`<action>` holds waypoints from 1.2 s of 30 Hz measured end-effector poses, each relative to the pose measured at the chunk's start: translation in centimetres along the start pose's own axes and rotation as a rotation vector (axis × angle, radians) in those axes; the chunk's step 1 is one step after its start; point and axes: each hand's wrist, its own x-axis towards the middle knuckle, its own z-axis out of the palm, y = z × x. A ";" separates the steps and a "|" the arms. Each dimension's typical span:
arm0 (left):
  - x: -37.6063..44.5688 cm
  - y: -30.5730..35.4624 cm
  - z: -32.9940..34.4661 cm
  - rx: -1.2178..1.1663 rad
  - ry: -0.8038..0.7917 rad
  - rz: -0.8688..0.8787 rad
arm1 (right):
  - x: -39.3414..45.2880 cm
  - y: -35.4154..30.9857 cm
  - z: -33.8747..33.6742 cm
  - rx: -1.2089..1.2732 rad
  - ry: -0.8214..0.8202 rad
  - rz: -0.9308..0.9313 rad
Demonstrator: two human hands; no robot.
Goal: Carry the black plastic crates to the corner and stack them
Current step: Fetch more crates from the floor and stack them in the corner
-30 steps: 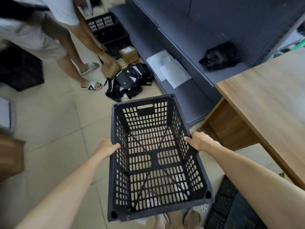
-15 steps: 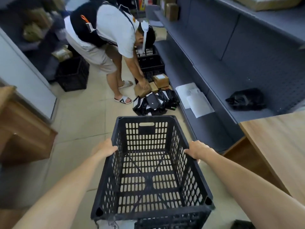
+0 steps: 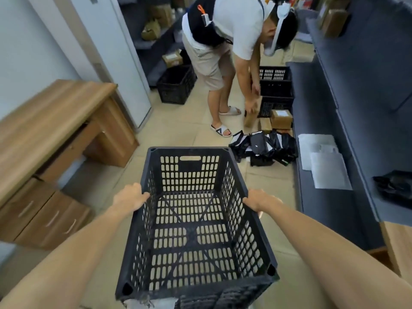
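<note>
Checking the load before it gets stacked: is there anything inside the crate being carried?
No, the black crate held between the left hand and right hand is empty, with floor tiles showing through its slotted bottom.

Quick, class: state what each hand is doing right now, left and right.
Left hand: grips the left rim of the black plastic crate.
Right hand: grips the crate's right rim.

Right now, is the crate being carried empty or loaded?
Empty: the black crate shows only floor tiles through its slotted bottom, with the left hand and right hand gripping its side rims.
</note>
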 end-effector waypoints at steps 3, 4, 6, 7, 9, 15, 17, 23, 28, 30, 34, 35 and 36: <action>-1.8 -2.2 0.1 -0.014 0.024 -0.080 | 1.2 -1.7 0.0 -0.031 -0.001 -0.066; -2.5 -3.2 0.3 -0.027 0.032 -0.109 | 1.5 -2.5 0.2 -0.049 -0.002 -0.094; -4.0 -5.6 0.9 -0.055 0.049 -0.178 | 2.0 -4.6 0.7 -0.086 -0.007 -0.155; -4.9 -7.0 1.2 -0.068 0.050 -0.218 | 1.9 -5.9 1.0 -0.109 -0.007 -0.187; -7.1 -10.0 1.9 -0.095 0.041 -0.290 | 1.5 -8.6 1.9 -0.145 -0.005 -0.253; -13.4 -18.9 4.0 -0.245 0.068 -0.501 | -0.1 -18.0 5.3 -0.156 -0.069 -0.397; -15.9 -22.0 4.8 -0.269 0.091 -0.573 | -1.3 -21.6 6.7 -0.207 -0.092 -0.459; -24.8 -33.0 6.8 -0.283 0.123 -0.774 | -7.2 -32.8 13.1 -0.232 -0.178 -0.626; -31.6 -42.2 8.4 -0.339 0.135 -0.904 | -12.7 -41.0 19.4 -0.302 -0.220 -0.740; -34.0 -45.1 9.4 -0.409 0.155 -0.936 | -14.6 -43.8 21.8 -0.319 -0.239 -0.773; -38.3 -49.5 11.8 -0.544 0.205 -0.985 | -18.2 -48.7 26.2 -0.358 -0.282 -0.845; -39.2 -50.4 12.4 -0.540 0.201 -1.002 | -18.9 -49.7 27.2 -0.369 -0.295 -0.858; -40.1 -51.1 12.9 -0.523 0.185 -1.027 | -19.4 -50.6 28.1 -0.378 -0.312 -0.868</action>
